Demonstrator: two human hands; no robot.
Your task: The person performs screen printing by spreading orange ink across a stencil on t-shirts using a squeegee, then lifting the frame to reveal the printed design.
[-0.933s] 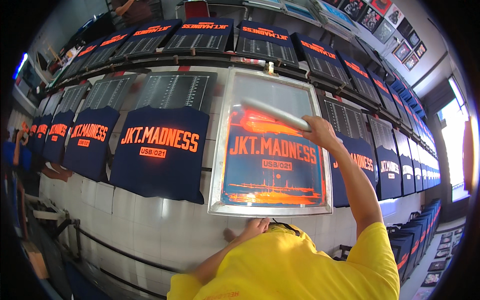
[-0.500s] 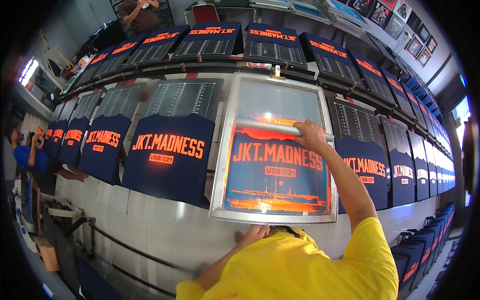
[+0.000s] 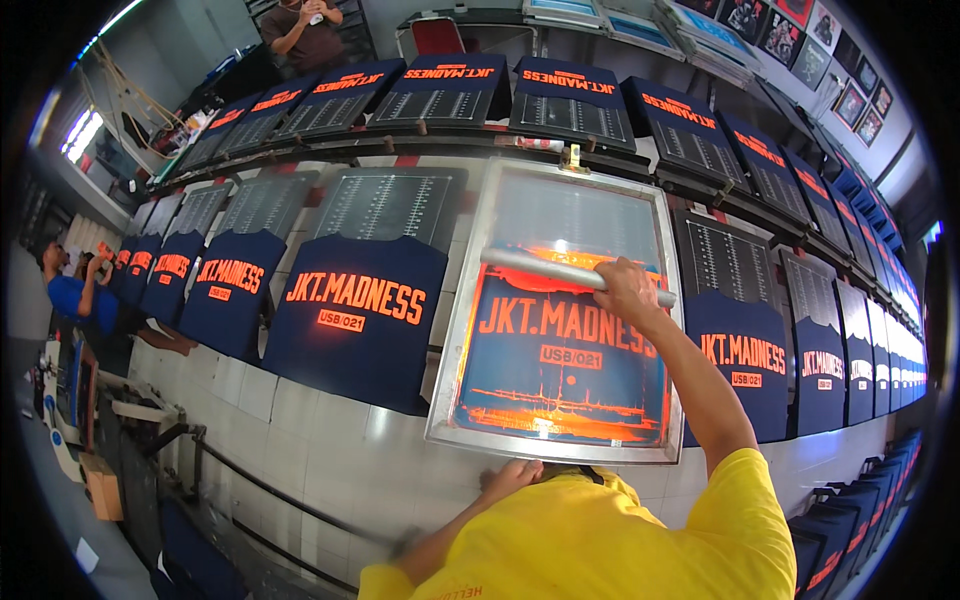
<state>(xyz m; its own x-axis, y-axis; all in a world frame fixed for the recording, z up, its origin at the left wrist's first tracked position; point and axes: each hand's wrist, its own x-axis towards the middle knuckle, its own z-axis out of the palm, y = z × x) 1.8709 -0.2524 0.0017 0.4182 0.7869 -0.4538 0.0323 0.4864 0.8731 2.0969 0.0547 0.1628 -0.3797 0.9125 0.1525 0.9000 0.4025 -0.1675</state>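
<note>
A screen printing frame [image 3: 555, 453] with a metal rim lies over a navy shirt on a board in front of me. Orange lettering shows through its mesh. My right hand [image 3: 628, 288] is wrapped round the right part of a long metal squeegee [image 3: 535, 266], which lies across the upper middle of the screen. Bright orange ink [image 3: 515, 279] sits along the squeegee, and more ink [image 3: 540, 424] streaks the near end of the mesh. Low beside the frame's near edge, my left hand [image 3: 512, 477] has its fingers curled; what they hold, if anything, is hidden.
Navy shirts with orange prints lie on boards to the left [image 3: 350, 310] and right [image 3: 740, 350], with another row [image 3: 440, 80] behind. A small metal clamp [image 3: 571, 158] stands at the frame's far edge. A person in blue [image 3: 75, 295] is far left; another [image 3: 300, 35] is at the back.
The whole view has shifted, so the scene sits slightly lower and farther right. Against the frame, the squeegee and my right hand look nearly unmoved, and my left hand stays by the near edge.
</note>
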